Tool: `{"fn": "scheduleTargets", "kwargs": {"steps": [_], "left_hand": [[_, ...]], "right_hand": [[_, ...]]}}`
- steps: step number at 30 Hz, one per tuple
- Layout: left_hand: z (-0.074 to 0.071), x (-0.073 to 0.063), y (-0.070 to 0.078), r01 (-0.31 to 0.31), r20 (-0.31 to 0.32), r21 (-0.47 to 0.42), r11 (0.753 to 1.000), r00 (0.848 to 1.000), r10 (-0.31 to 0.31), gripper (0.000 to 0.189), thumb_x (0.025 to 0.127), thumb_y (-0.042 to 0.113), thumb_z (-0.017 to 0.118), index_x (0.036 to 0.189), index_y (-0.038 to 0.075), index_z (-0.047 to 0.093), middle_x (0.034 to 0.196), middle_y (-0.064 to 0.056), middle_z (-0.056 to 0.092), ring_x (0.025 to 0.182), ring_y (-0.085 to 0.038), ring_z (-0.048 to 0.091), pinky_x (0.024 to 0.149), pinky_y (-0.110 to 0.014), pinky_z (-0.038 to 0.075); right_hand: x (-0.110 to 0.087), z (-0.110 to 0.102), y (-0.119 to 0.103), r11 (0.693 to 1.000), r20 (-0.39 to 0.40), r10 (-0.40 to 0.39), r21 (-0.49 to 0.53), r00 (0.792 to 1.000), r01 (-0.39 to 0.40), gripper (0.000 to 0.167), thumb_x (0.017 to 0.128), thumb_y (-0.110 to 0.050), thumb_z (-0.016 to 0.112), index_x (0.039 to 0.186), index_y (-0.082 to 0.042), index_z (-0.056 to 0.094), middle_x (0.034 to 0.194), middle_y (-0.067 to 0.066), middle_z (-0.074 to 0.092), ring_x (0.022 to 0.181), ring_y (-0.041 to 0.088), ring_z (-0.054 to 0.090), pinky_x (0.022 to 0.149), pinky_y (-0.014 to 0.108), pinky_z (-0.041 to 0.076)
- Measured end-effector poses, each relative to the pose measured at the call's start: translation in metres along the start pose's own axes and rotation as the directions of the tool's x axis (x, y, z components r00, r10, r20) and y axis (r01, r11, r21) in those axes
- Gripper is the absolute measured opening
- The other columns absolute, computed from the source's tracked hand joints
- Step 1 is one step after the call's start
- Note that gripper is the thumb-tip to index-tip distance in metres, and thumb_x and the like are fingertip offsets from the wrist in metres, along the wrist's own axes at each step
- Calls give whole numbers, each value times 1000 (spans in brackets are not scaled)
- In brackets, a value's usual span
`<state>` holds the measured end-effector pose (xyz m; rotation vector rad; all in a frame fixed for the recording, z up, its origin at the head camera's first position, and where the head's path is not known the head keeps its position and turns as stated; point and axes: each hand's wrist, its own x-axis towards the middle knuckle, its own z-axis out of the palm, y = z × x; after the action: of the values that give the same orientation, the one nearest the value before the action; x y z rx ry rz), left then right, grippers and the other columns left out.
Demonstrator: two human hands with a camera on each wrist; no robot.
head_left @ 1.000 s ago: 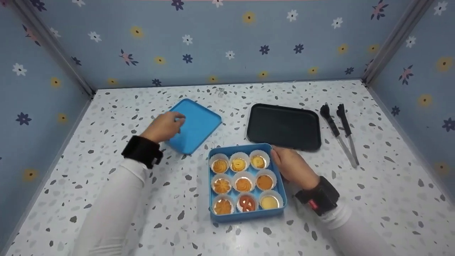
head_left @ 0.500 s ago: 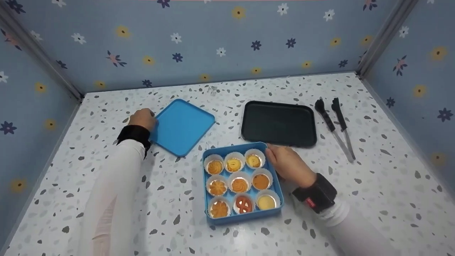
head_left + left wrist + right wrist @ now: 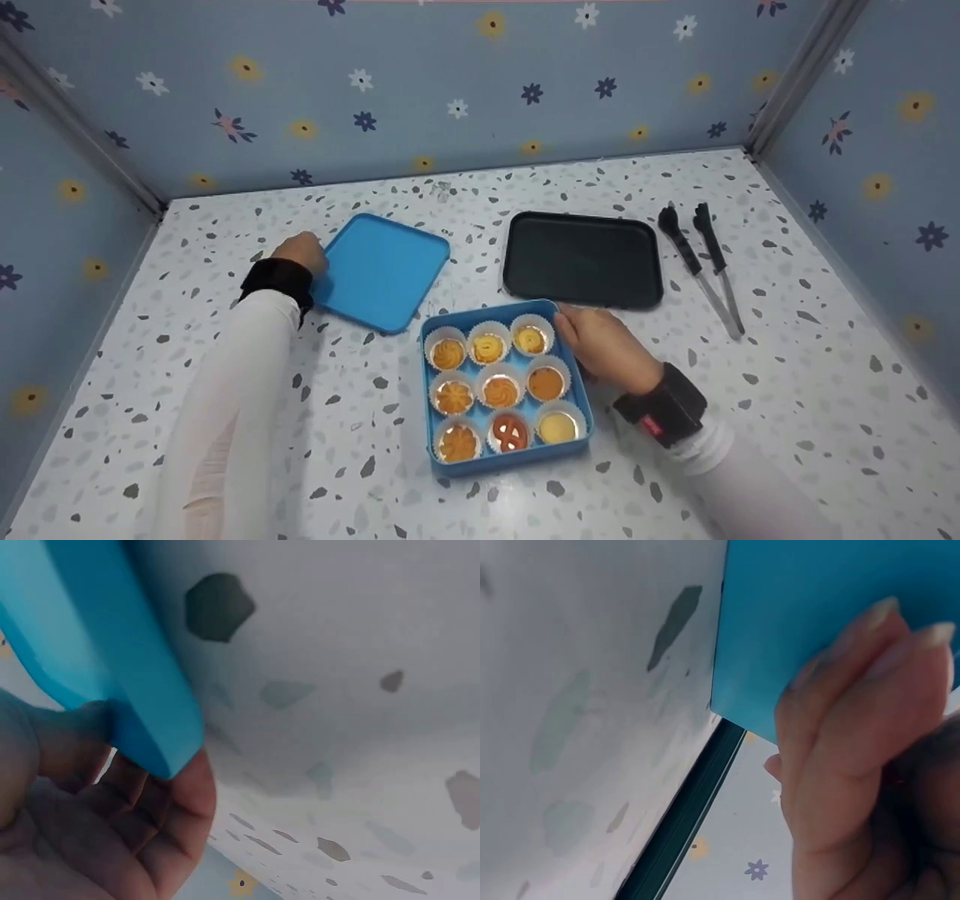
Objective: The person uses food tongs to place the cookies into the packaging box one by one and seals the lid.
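Note:
In the head view, my left hand (image 3: 302,253) holds the left edge of a square blue lid (image 3: 384,271). The left wrist view shows the thumb on one face of the lid's corner (image 3: 139,682) and curled fingers on the other. Nearer the front stands a square blue box (image 3: 510,460) with rows of baked cookies (image 3: 500,391) in white paper cups. My right hand (image 3: 609,349) grips its far right corner. From the right wrist, bent fingers press the box's outer wall (image 3: 769,637); the thumb is mostly hidden.
A black rectangular tray (image 3: 583,259) lies behind the box to the right. Beyond it are tongs (image 3: 705,274) with black tips, spread on the speckled table (image 3: 360,480). Flower-patterned walls (image 3: 420,67) enclose the back and sides.
My left hand has moved from above the lid to its left edge and taken hold of it. The lid has turned slightly. My right hand stays on the box; the head view has shifted.

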<state>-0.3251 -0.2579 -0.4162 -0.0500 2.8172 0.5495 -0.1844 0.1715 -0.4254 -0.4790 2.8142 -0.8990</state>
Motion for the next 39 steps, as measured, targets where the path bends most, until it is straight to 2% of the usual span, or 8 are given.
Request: {"fn": "scheduleTargets", "kwargs": {"steps": [4, 8, 15, 18, 22, 26, 30, 39], "left_hand": [[-11, -6, -2, 11, 91, -82, 997, 996, -3, 22, 94, 7, 43, 77, -2, 54, 73, -13, 47, 57, -18, 44, 52, -29, 41], [-21, -16, -1, 16, 165, -153, 988, 986, 10, 39, 100, 18, 49, 121, -15, 59, 108, -32, 60, 74, -28, 65, 62, -33, 57], [-29, -28, -1, 68, 84, -262, 963, 995, -48, 49, 104, 19, 46, 136, -18, 46, 130, -36, 52, 108, -42, 62, 83, -42, 57], [-29, -34, 1, 119, 79, -404, 907, 992, -95, 51, 105, 18, 45, 142, -16, 40, 139, -34, 45, 118, -42, 56, 93, -45, 53], [-27, -44, 8, 141, 81, -613, 778, 990, -116, 58, 105, 21, 46, 149, -12, 28, 148, -31, 36, 128, -39, 49, 98, -45, 49], [-22, -57, 20, 90, 54, -732, 676, 996, -75, 61, 105, 22, 49, 151, -10, 25, 148, -29, 38, 128, -38, 51, 92, -41, 53], [-14, -76, 39, 33, 16, -786, 617, 999, -33, 58, 104, 22, 52, 150, -8, 30, 143, -28, 45, 122, -38, 56, 84, -38, 56], [9, -121, 92, -124, -89, -859, 497, 992, 93, 39, 103, 15, 55, 134, -6, 45, 126, -25, 60, 110, -35, 64, 77, -42, 59]], "right_hand": [[1, -1, 1, 1000, -9, -14, 2, 1000, 14, 30, 107, -23, 44, 119, -6, 66, 87, 9, 66, 61, 14, 59, 60, 34, 49], [0, -3, 2, 999, -19, -37, 18, 999, 38, 29, 107, -22, 45, 113, -5, 68, 74, 4, 60, 61, 14, 57, 61, 35, 49], [-2, -9, 6, 999, -20, -49, 21, 999, 49, 29, 106, -23, 48, 115, -8, 71, 57, -2, 50, 51, 13, 54, 55, 33, 47], [-2, -10, 7, 999, -13, -34, 15, 999, 35, 33, 105, -24, 51, 127, -7, 68, 62, 1, 57, 55, 13, 57, 58, 33, 49], [-1, -14, 7, 999, -53, -36, 29, 998, 37, 35, 102, -21, 57, 131, -2, 64, 62, 2, 58, 53, 13, 55, 56, 32, 48], [-3, -20, 4, 976, -106, -2, 216, 994, 25, 34, 100, -18, 60, 130, -2, 65, 58, 3, 56, 44, 17, 55, 43, 30, 49], [-5, -26, 0, 913, -137, 18, 405, 990, 40, 33, 100, -21, 62, 130, -7, 66, 62, 8, 60, 46, 20, 58, 42, 30, 52], [-7, -35, -12, 770, -155, 35, 634, 987, 72, 43, 97, -32, 65, 131, -6, 65, 72, 17, 62, 52, 17, 59, 46, 28, 54]]}}
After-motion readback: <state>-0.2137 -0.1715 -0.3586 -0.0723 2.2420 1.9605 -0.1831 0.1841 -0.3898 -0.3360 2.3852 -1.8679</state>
